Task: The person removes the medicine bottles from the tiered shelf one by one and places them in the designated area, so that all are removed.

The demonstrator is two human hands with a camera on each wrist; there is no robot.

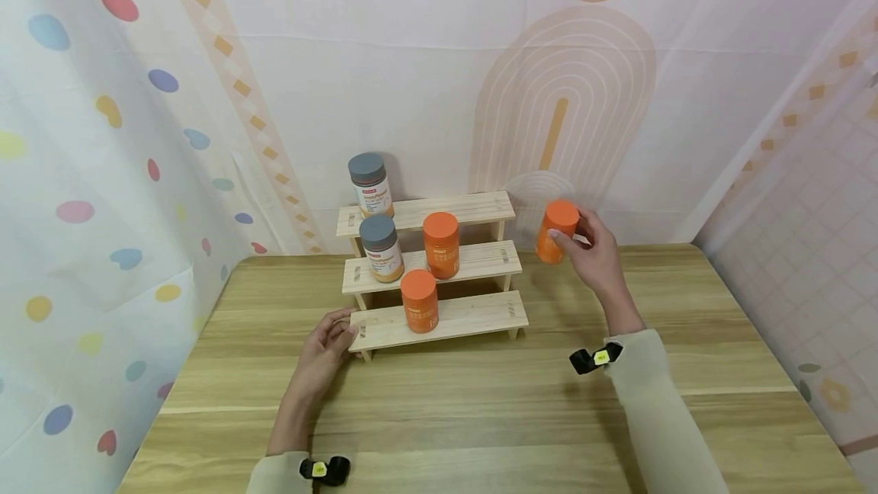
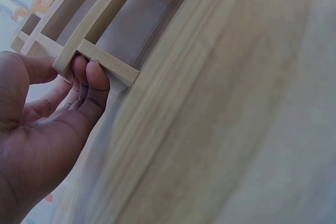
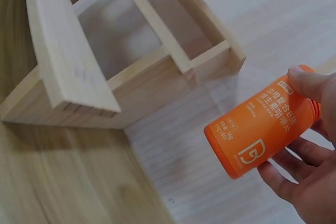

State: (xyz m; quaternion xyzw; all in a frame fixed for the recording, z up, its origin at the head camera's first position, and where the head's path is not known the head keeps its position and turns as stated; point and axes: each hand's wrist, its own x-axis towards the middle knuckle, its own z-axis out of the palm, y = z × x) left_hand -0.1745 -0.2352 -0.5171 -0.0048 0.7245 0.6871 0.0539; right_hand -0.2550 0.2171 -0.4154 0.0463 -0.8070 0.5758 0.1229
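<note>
A three-tier wooden rack point(image 1: 473, 315) stands on the table against the back cloth. My left hand point(image 1: 325, 345) grips the left end of its lowest step; in the left wrist view thumb and fingers point(image 2: 97, 80) pinch the board's end. To the right of the rack, my right hand point(image 1: 595, 254) holds an orange supplement bottle point(image 3: 262, 124) in the air, tilted in the right wrist view. One orange bottle point(image 1: 419, 302) stands on the lowest step, another orange bottle point(image 1: 441, 246) on the middle step. A grey-capped bottle point(image 1: 382, 248) stands left of it, and another grey-capped bottle point(image 1: 371, 185) is on the top step.
The wood-grain table point(image 1: 480, 418) extends in front of the rack and to both sides. A patterned cloth point(image 1: 411, 82) hangs behind it, with a dotted cloth point(image 1: 89, 250) at the left and a checked one point(image 1: 809, 250) at the right.
</note>
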